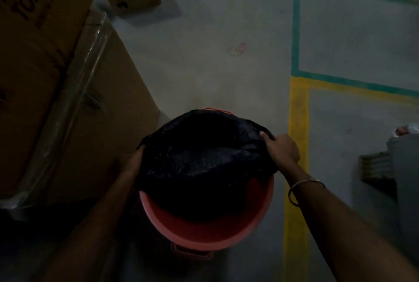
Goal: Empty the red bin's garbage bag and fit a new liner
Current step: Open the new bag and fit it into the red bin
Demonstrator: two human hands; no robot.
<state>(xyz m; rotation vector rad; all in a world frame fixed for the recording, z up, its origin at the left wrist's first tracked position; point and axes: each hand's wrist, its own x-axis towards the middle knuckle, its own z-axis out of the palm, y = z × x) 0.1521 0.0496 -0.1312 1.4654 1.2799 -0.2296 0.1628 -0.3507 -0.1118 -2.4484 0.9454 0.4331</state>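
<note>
On the grey floor beside stacked cartons, red bin [205, 229] is recorded with black bag [199, 157] gripped at opposite edges by right hand [282, 151] and left hand [133, 163], fingers clenched; near rim uncovered, fitting judged incomplete.

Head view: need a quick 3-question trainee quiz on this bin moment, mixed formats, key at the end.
1. True or false: the black bag already covers the whole rim of the red bin.
2. Which hand wears the bangle? A) left hand B) right hand C) neither
3. Fill in: the yellow floor line runs on the ____ side of the bin.

Key
1. False. The near rim is bare; the bag sits over the far part only.
2. B. The right hand pinches the bag's edge; the left hand is at the opposite edge, its grip hidden.
3. Right.
</note>
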